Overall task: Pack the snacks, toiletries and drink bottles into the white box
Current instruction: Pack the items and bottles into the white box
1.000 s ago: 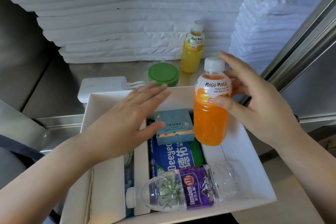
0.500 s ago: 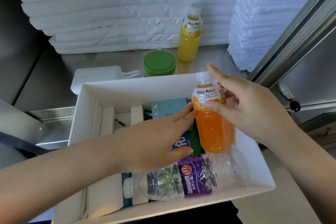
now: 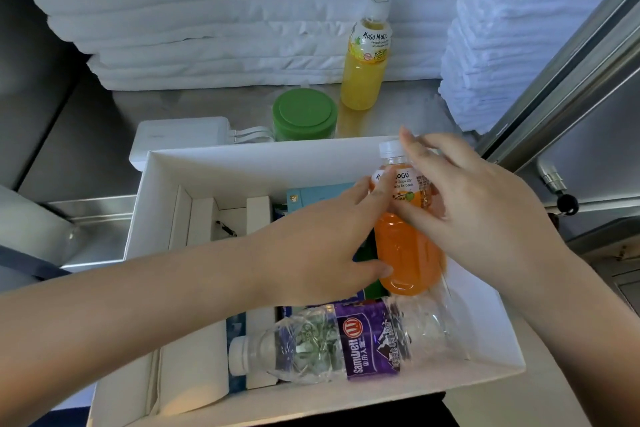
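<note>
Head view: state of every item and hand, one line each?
orange bottle: capped, tilted, inside box
right hand: grips orange bottle near its label
left hand: fingers straight, touching orange bottle's side
water bottle: capped, lying on its side in box
yellow bottle: capped, upright on counter, outside box
green jar: lid on, outside box
box: open

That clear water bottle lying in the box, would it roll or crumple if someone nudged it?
It probably rolls easily: the water bottle lies on its round side, though the white box wall close beside it should stop it. Its thin clear plastic looks crinkly, so it may dent if squeezed.
</note>
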A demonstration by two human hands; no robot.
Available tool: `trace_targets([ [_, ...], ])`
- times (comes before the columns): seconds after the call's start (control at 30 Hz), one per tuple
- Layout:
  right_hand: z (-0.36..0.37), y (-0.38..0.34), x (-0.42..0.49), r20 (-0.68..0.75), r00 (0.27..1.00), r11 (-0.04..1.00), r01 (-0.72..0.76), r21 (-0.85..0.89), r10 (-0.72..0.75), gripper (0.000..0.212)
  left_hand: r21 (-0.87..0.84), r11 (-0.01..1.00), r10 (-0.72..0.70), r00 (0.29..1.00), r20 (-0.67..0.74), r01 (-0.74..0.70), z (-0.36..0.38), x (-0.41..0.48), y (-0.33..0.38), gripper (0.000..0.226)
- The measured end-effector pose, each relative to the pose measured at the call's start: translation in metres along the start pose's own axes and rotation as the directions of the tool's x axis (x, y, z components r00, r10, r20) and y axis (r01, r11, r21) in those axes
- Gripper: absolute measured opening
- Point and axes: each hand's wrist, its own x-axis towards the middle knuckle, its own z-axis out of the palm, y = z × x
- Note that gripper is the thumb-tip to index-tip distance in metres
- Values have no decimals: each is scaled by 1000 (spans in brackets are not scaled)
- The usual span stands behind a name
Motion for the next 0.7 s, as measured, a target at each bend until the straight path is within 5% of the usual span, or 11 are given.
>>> trace_targets([
  [0.17,0,11,-6,-54,991,990,124,60,-121,43,-2,999,38,999,-3,-38,5,6,1,98],
  [0.43,1,17,-8,16,991,983,133,130,-136,38,-199,977,-78,997,19,80,18,9,0,100],
  [0.57,-1,20,-3,61,989,980,122,156,-133,38,-418,882,-192,976,102,217,29,15,1,80],
  [0.7,-4,24,2,163,982,979,65,194,-97,39,-309,919,-236,970,61,244,37,20,0,53],
])
